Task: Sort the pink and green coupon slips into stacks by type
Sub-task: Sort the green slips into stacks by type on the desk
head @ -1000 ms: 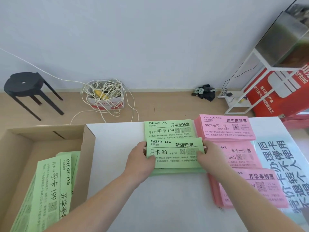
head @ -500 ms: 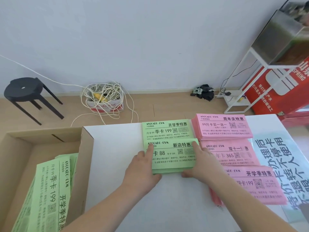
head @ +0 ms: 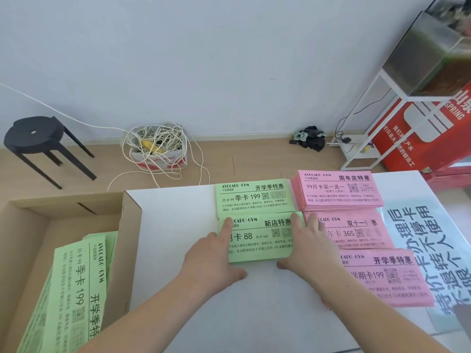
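Observation:
Two green coupon stacks lie on the white table [head: 178, 220]: a far green stack [head: 252, 197] and a near green stack [head: 262, 240]. My left hand [head: 214, 256] rests flat on the near stack's left end, index finger stretched out. My right hand [head: 305, 245] lies flat on its right end, thumb at the front edge. To the right sit three pink stacks: a far pink stack [head: 336, 189], a middle pink stack [head: 356, 230] and a near pink stack [head: 384, 276]. More green slips [head: 74, 289] lie in the cardboard box [head: 127, 245] on the left.
A printed sheet [head: 433, 250] lies at the table's right edge. On the floor beyond stand a black stool [head: 38, 138], a small box of tangled white cable [head: 158, 146], a white rack [head: 377, 123] and a red carton [head: 433, 128].
Both hands let go of the near green stack's ends and now lie flat on top of it. The stack has settled onto the table, squared against the far green stack.

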The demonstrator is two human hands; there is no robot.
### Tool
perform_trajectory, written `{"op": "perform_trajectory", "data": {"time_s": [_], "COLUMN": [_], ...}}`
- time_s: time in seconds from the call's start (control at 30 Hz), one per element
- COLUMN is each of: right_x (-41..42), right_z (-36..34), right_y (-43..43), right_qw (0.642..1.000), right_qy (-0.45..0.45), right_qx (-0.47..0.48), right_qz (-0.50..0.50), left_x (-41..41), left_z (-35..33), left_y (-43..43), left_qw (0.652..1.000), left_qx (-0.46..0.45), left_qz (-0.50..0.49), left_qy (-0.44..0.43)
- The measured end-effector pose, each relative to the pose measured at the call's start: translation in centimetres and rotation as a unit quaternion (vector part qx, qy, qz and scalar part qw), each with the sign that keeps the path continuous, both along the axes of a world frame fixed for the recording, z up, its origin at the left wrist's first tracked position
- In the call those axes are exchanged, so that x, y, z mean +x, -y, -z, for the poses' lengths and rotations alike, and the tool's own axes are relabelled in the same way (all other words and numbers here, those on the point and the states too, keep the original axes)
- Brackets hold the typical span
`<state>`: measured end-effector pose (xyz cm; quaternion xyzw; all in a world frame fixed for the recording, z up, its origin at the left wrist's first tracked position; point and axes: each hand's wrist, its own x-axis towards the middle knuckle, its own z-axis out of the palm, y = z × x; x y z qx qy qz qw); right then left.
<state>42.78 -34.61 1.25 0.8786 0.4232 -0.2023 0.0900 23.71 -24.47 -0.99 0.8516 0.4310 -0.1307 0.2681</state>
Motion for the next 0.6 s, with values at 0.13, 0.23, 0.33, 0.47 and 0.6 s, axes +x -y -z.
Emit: {"op": "perform_trajectory", "data": {"time_s": [0.13, 0.23, 0.33, 0.47, 0.6], "right_x": [-0.4, -0.3, 0.1, 0.3, 0.4], "right_z": [-0.5, 0.2, 0.9, 1.5, 2.2], "right_y": [-1.8, -3.1, -4.1, -4.6, -4.5], "right_qw": [0.986, 0.975, 0.97, 0.962, 0.96], "right_qy": [-0.03, -0.041, -0.046, -0.046, -0.052], "right_qx": [0.056, 0.014, -0.006, -0.01, 0.013], "right_qz": [-0.153, -0.218, -0.24, -0.27, -0.274], "left_x": [0.2, 1.1, 2.4, 4.2, 5.4], "left_z": [-2.1, -1.9, -0.7, 0.9, 2.8], "left_y": [-2.7, -7.2, -11.1, -14.0, -15.0], "left_qw": [0.998, 0.993, 0.994, 0.994, 0.993], "left_qx": [0.021, 0.058, 0.052, 0.01, 0.022], "left_qz": [-0.016, -0.001, 0.021, 0.069, 0.106], "left_qy": [0.061, 0.106, 0.099, 0.084, 0.046]}}
